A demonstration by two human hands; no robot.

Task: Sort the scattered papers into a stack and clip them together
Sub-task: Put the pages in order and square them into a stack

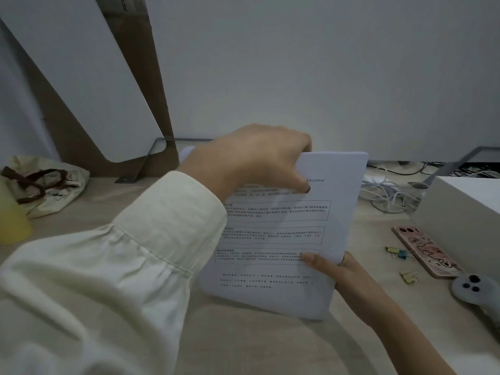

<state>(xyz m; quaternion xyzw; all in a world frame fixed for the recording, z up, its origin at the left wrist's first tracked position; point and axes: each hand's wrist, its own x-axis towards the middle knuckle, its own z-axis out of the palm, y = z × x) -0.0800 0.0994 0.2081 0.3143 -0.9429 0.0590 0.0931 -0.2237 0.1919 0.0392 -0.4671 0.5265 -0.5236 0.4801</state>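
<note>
A stack of printed papers (286, 239) stands tilted on its lower edge on the beige table (243, 342), in the middle of the view. My left hand (259, 158), in a cream sleeve, grips the stack's top left edge, thumb on the front page. My right hand (338, 272) holds the lower right edge, thumb pressed on the front sheet. Small binder clips lie loose on the table to the right: a yellow and blue pair (399, 253) and a yellow one (409, 277).
A phone in a pink case (426, 250) lies right of the clips, beside a grey controller (476, 290) and a white box (465, 207). White cables (389, 196) tangle at the back right. A cloth bag (46, 182) and a yellow cup (10, 220) sit left.
</note>
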